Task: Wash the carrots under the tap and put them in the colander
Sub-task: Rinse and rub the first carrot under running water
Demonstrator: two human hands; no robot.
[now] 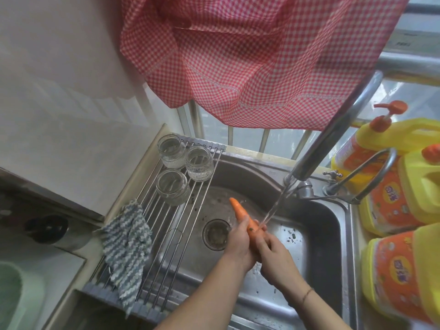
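Hands, left & right, both grip carrot under tap stream; bottle labels unreadable.

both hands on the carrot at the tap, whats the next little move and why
Probably slide the carrot forward and turn it. The stream from the tap lands by the right hand, on the lower part gripped with the left hand, while the pointed end sits left of the water.
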